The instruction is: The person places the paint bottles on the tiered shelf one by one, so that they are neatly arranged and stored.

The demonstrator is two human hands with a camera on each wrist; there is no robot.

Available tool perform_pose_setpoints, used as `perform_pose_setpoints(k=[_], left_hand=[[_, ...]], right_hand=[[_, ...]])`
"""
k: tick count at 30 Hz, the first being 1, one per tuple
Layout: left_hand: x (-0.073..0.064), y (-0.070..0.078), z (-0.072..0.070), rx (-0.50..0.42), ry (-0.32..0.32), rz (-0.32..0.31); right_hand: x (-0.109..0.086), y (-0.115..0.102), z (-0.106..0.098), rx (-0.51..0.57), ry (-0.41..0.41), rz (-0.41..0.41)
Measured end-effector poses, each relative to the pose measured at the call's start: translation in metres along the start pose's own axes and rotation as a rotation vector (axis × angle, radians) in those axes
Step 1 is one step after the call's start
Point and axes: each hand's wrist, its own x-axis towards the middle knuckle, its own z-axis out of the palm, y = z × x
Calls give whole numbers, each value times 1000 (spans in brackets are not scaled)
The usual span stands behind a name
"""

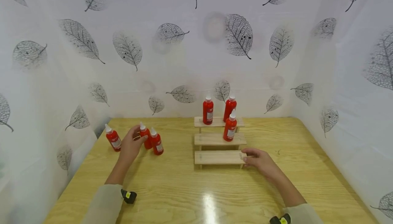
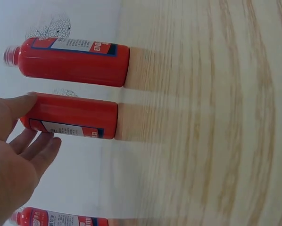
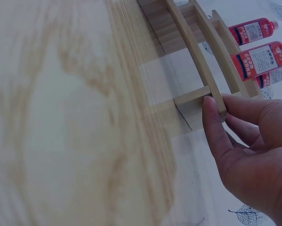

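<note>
My left hand [image 1: 131,145] grips a red bottle [image 2: 75,115] with a white pointed cap near its top, thumb on one side and fingers on the other. That bottle stands on the table at the left, between two similar red bottles: one close on its right [image 1: 157,143], one farther left [image 1: 113,138]. At the right, my right hand [image 1: 261,162] pinches the right end of the lowest board of a three-step wooden rack [image 1: 219,157]. Thumb [image 3: 214,120] and fingers lie on opposite faces of the board. Three red bottles stand on the rack, two on the top step [image 1: 207,111] and one on the middle step [image 1: 230,128].
The wood-grain table [image 1: 178,186] runs back to a pale curtain [image 1: 190,63] printed with dark leaves, which also hangs along both sides. Black straps with cameras [image 1: 129,196] sit on both wrists.
</note>
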Motion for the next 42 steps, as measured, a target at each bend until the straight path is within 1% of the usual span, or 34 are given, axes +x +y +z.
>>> perform_pose_setpoints(k=[1,5,9,14,18,20,23,27,30,34,37,38,42], left_hand=[[0,-1,0,-3,8,0],[-3,-1,-4,-24,35,11],[-8,8,-12,-23,61,33],[-14,34,-26,22,106,71],[-18,58,-34,8,128,115],[-19,69,-36,-10,125,131],[-21,84,-37,-11,108,150],[-24,107,-34,-47,63,177],[-26,124,-29,-62,25,191],[-26,138,-15,-78,-29,217],[-23,142,3,-116,-74,261],[-22,143,10,-132,-87,281],[-20,142,40,-179,-153,329]], right_hand=[[0,0,0,7,8,6],[0,-1,0,1,-3,-8],[0,-2,0,2,-1,-4],[0,-2,-1,-1,9,7],[0,-1,-3,-12,13,7],[0,-1,-3,-12,18,7],[-1,-1,-3,-10,14,6],[-2,-3,-2,-4,4,-3],[-3,-4,-1,-1,3,-5],[-4,-5,-1,2,4,-2],[-4,-5,-1,-2,0,-4],[-4,-5,0,-1,1,-5],[-4,-5,0,-5,-7,-11]])
